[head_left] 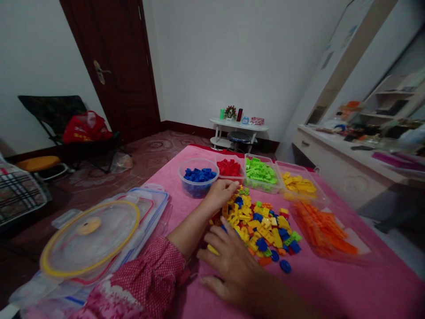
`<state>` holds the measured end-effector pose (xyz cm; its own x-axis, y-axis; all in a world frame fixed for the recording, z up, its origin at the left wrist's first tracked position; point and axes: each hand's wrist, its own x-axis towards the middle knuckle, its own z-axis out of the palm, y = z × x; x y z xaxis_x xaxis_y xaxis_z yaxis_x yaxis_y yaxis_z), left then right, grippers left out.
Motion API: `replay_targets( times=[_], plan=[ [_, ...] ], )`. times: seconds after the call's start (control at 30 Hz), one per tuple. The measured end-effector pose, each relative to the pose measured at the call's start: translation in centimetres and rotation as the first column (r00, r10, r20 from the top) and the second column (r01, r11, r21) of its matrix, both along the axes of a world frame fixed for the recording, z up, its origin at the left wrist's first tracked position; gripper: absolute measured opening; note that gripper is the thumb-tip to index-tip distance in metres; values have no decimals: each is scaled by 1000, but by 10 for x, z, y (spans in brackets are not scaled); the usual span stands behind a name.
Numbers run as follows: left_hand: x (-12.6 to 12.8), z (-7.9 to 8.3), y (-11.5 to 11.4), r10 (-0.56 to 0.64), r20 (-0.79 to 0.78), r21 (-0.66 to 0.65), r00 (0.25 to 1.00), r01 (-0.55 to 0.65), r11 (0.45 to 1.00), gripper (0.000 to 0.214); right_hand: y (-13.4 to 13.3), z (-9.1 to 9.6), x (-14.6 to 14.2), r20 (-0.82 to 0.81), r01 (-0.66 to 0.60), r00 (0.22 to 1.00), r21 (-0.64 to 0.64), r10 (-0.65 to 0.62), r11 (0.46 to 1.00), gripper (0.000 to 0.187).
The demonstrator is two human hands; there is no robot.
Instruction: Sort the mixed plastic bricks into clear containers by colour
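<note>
A mixed pile of small bricks [262,230], mostly yellow with blue, orange and green ones, lies on the pink tablecloth [332,288]. My left hand [222,193], in a pink patterned sleeve, reaches over the pile's far left edge with fingers curled together onto the bricks, just in front of the red-brick tub [229,168]. What the fingers pinch is hidden. My right hand [232,261] rests at the pile's near left side, fingers spread on the cloth, with a yellow piece [212,250] under one finger.
Sorted tubs stand at the back: a round bowl of blue bricks [198,178], a green-brick tub [261,173], a yellow-brick tub [297,182], an orange-brick tray [323,230]. Stacked lids [96,235] lie at left. A dresser [348,173] stands on the right.
</note>
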<state>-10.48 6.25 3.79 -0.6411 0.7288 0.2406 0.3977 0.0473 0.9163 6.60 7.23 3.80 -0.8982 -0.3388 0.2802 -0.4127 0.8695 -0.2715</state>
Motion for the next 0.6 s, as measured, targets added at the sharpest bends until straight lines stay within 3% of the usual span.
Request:
replay_targets(
  times=[0.07, 0.17, 0.37, 0.47, 0.6],
  plan=[
    [2, 1, -1, 4, -15, -19, 1000, -5, 1000, 45, -1, -5, -2, 25, -10, 1000, 71, 8, 997, 30],
    [3, 3, -1, 16, -34, -26, 999, -17, 1000, 43, 17, -5, -9, -39, 133, 991, 119, -129, 984, 20],
    [3, 13, -4, -23, -144, -42, 989, 17, 999, 34, 73, 15, -14, -106, 335, 934, -73, -342, 939, 16],
    [6, 23, -9, -5, -226, -75, 974, -12, 997, 27, 96, 21, -13, -99, 419, 893, -172, -439, 891, 20],
    [9, 39, -22, -13, -358, -240, 934, -79, 968, 16, 118, 23, -10, -12, 549, 832, -121, -554, 827, 18]
  ],
)
